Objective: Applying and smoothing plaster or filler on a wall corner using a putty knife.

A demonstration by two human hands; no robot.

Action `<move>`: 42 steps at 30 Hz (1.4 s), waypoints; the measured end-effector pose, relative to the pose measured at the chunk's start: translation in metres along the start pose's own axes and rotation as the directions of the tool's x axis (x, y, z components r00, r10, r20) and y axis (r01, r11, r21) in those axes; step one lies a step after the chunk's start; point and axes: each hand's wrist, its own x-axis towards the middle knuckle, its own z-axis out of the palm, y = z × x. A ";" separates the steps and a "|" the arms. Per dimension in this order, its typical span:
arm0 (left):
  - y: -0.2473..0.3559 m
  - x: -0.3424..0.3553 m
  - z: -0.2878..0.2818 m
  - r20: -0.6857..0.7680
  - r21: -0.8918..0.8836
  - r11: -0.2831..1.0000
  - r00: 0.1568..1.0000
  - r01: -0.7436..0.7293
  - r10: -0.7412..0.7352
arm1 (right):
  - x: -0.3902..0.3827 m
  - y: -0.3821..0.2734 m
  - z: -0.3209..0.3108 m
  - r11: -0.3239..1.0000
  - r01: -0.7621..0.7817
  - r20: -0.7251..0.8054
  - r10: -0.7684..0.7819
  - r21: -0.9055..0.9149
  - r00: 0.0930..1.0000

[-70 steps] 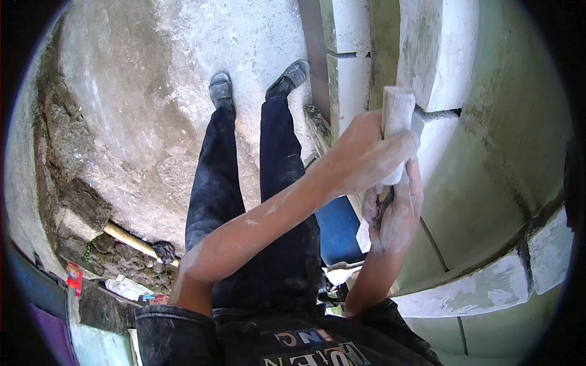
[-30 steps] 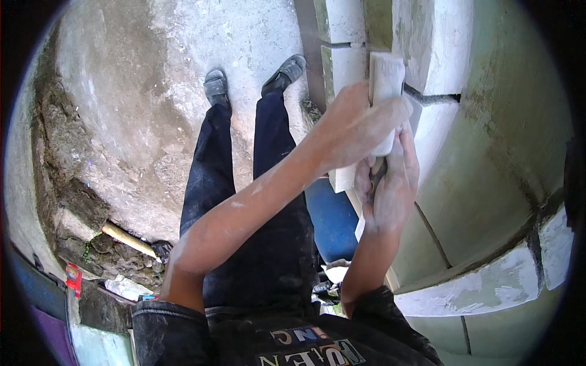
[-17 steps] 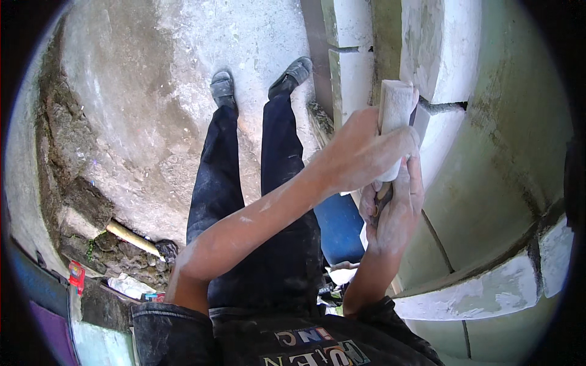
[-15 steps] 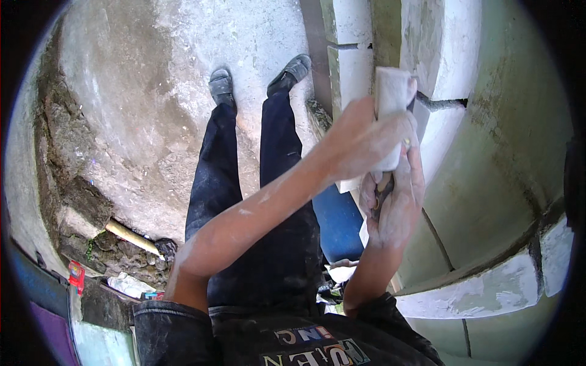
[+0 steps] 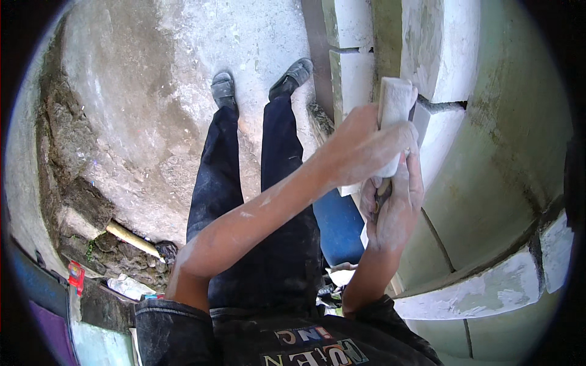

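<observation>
My left hand (image 5: 378,143) reaches across to the right and grips a white, dust-coated oblong block (image 5: 395,100) with rounded edges. Its fingers wrap over the lower half of the block. Just below it my right hand (image 5: 397,210) is closed round the dark, partly yellowish handle of a tool (image 5: 382,194). The tool's other end is hidden behind the block and my left hand, so its kind does not show. Both hands touch or nearly touch at the block's lower end. White powder covers them.
Pale, partly coated ledges (image 5: 442,49) and a greenish wall (image 5: 488,165) stand close on the right. A blue container (image 5: 336,226) is beside my legs. Dusty concrete floor (image 5: 140,79) spreads left, with rubble and a yellowish stick (image 5: 133,238) lower left.
The white block and both hands have come slightly toward me. The block's tilt has altered a little, and both grips stay closed.
</observation>
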 end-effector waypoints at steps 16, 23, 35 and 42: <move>-0.008 -0.001 0.014 -0.144 0.055 0.981 0.971 -0.185 0.191 | 0.007 0.003 0.009 0.995 0.043 -0.016 -0.044 -0.088 0.999; -0.001 0.002 0.010 -0.146 0.090 0.981 0.972 -0.172 0.184 | 0.007 0.001 0.010 0.999 0.032 0.028 -0.031 -0.026 0.999; 0.012 0.001 0.006 -0.172 0.206 0.965 0.965 -0.163 0.200 | 0.005 -0.005 0.002 0.998 0.028 0.047 -0.025 -0.064 0.999; 0.010 0.001 0.001 -0.083 0.264 0.956 0.984 -0.132 0.159 | 0.005 -0.006 0.006 0.999 0.007 0.056 -0.004 -0.043 0.998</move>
